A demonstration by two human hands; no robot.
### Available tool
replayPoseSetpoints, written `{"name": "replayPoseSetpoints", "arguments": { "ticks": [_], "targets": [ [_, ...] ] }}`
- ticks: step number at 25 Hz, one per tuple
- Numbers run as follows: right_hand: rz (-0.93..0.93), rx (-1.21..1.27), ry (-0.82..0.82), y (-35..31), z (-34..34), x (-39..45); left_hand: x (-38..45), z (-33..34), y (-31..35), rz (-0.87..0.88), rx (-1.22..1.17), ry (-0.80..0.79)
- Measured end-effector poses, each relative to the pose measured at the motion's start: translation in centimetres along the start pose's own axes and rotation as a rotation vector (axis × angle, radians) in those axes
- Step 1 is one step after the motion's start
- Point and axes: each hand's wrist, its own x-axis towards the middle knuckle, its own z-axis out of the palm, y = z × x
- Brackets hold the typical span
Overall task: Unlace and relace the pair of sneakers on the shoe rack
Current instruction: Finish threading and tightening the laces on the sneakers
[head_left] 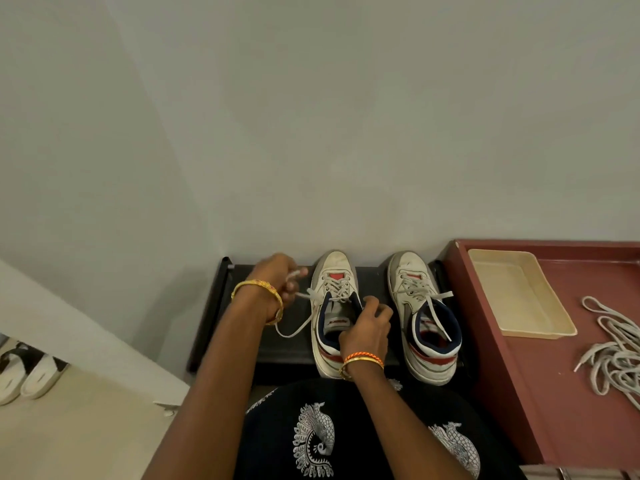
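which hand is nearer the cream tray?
Right. The right hand rests on the left sneaker, closer to the cream tray; the left hand is farther left, pulling lace.

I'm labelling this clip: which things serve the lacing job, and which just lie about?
Job: left white high-top sneaker, right white high-top sneaker, black shoe rack, left hand, right hand.
Idle: shallow cream plastic tray, loose pile of grey laces, white slippers.
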Motion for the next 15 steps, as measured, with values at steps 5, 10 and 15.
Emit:
{"name": "replayPoseSetpoints", "arguments": {
  "ticks": [5, 10, 15],
  "targets": [
    [-0.001, 0.050, -0.026, 0.7, 0.4, 0.5, 7.2, 1.0, -8.3, -0.167, 0.832, -0.071],
    [-0.026, 0.066, -0.056, 1.2, 0.7, 0.7, 10.2, 2.1, -8.9, 0.196, 1.010, -0.031],
    [-0.031, 0.025, -0.088, 0.9, -0.1, 0.7, 5.5, 1.9, -3.7, 0.026, 0.461, -0.083]
  ]
}}
